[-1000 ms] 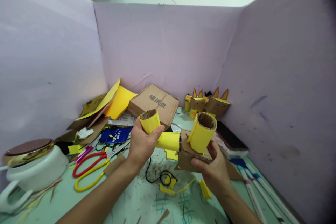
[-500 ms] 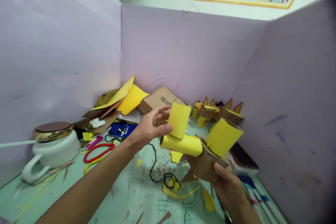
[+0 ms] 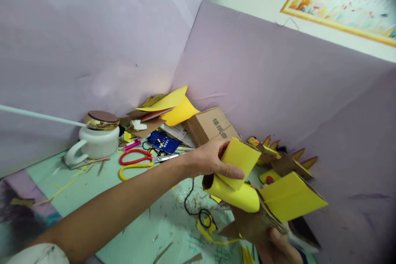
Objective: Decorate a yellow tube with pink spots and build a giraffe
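My right hand (image 3: 280, 245), at the lower right, grips the brown base of a cardboard craft model (image 3: 252, 225), which is held tilted above the table. A yellow-covered cardboard tube (image 3: 239, 196) and a flattened yellow sleeve (image 3: 292, 196) stick out of it. My left hand (image 3: 213, 159) pinches a boxy yellow paper piece (image 3: 241, 159) at the tube's upper side. Its thumb lies across the front face, and the other fingers are mostly hidden behind. Whether this piece is fixed to the tube, I cannot tell.
Scissors (image 3: 136, 161) with red and yellow handles lie left of my forearm, near a lidded white mug (image 3: 100, 140). Behind are yellow sheets (image 3: 179, 111), a blue packet (image 3: 163, 142) and a cardboard box (image 3: 208, 123). Spiky cardboard figures (image 3: 291, 163) stand at right. Black cord (image 3: 204, 216) and scraps litter the table.
My left thumb has moved across the boxy yellow piece and the hand has closed on it. The view has turned and tilted, so the model appears lower and further right.
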Motion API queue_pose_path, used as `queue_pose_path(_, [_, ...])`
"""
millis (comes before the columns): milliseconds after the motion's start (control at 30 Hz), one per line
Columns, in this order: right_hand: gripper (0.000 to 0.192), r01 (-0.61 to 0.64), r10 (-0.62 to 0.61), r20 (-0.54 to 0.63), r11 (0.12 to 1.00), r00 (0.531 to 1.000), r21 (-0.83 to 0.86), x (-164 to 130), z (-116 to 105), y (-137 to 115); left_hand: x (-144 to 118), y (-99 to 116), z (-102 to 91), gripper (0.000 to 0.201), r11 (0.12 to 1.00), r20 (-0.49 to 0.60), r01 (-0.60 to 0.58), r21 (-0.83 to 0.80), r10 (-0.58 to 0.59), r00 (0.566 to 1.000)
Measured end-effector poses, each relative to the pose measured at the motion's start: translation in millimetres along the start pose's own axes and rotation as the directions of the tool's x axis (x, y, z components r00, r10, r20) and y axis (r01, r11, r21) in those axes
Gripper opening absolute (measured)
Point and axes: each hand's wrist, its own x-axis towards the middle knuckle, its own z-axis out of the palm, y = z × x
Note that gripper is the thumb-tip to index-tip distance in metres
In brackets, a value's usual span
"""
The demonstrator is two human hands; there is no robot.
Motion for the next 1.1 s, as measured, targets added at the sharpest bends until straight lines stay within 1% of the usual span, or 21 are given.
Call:
queue_pose_path(67, [0.065, -0.026, 0.026, -0.023, 1.000, 0.999, 0.010, -0.2, -0.6, 0.0, 0.2, -0.6, -0.4, 0.048, 1.000, 0.007, 0.000, -0.004, 0.000, 1.000])
queue_pose_path(233, [0.068, -0.021, 0.023, -0.064, 0.999, 0.998, 0.035, -1.3, 4.3, -1.5, 0.4, -0.3, 0.2, 0.052, 1.000, -0.006, 0.003, -0.004, -0.003, 1.000])
queue_pose_path(333, [0.070, -0.031, 0.037, -0.115, 0.998, 0.993, 0.051, -1.6, 4.8, -1.6, 0.9, -1.3, 0.2, 0.049, 1.000, -0.004, 0.007, 0.011, -0.007, 1.000])
queue_pose_path(400, [0.071, -0.031, 0.037, -0.130, 0.998, 0.991, 0.051, -1.6, 3.7, -1.3, 1.4, -2.7, -0.6, 0.047, 1.000, 0.003, 0.008, 0.021, -0.008, 1.000])
queue_pose_path(567, [0.069, -0.003, 0.008, -0.115, 0.999, 0.993, 0.035, -2.1, 4.6, -0.6, 1.4, -5.1, -3.6, 0.050, 0.998, 0.006, 0.003, 0.057, -0.004, 1.000])
queue_pose_path(667, [0.071, 0.044, -0.037, -0.115, 0.998, 0.993, 0.051, -3.0, 8.0, -0.6, 0.7, -5.1, -5.1, 0.052, 0.997, 0.015, 0.006, 0.080, -0.007, 1.000])
queue_pose_path(800, [0.070, 0.058, -0.056, -0.052, 0.997, 0.997, 0.046, -3.0, 11.9, -2.1, 1.0, -4.8, -7.4, 0.049, 0.992, 0.031, -0.009, 0.125, 0.005, 1.000])
queue_pose_path(900, [0.069, 0.061, -0.060, -0.023, 0.998, 0.998, 0.034, -1.8, 15.9, -6.8, 2.3, -4.9, -9.9, 0.058, 0.992, 0.063, -0.045, 0.119, 0.037, 0.997])
queue_pose_path(1000, [0.067, 0.081, -0.079, -0.036, 0.996, 0.996, 0.048, -0.3, 20.3, -13.8, 3.8, -5.1, -13.9, 0.071, 0.988, 0.087, -0.089, 0.129, 0.078, 0.993])
queue_pose_path(1100, [0.064, 0.102, -0.100, -0.027, 0.992, 0.995, 0.072, 1.3, 21.9, -19.1, 3.6, -5.7, -18.3, 0.075, 0.983, 0.096, -0.097, 0.154, 0.082, 0.992])
